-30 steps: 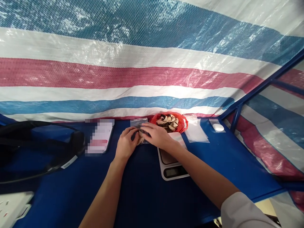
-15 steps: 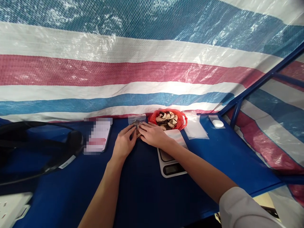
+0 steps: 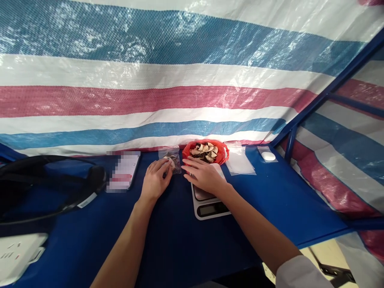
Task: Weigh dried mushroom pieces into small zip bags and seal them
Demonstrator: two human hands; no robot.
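Note:
A small clear plastic bag (image 3: 175,154) with dark and pale slices in it lies on the blue table. My left hand (image 3: 156,179) is on the bag's left part, thumb and fingers curled together on it. Apart from the bag, my right hand (image 3: 204,175) hovers over a white kitchen scale (image 3: 197,206), its fingers spread and holding nothing. Just beyond the right fingers, a red plastic bag (image 3: 222,154) stands with its mouth wide, full of dried mushroom slices (image 3: 204,150). My right hand and forearm cover part of the scale's plate.
Flat clear bags (image 3: 241,161) lie right of the red bag, and a small bag with a white oval object (image 3: 268,156) is farther right. At left are a partly blurred phone-like slab (image 3: 132,170), a black headset-like strap (image 3: 93,180) and a white power strip (image 3: 22,256). Striped sheeting (image 3: 150,96) walls the back.
My right hand has come off the small clear bag and moved right, its fingers spreading. My left hand stays at the bag, which shows more fully. The whole view has shifted slightly.

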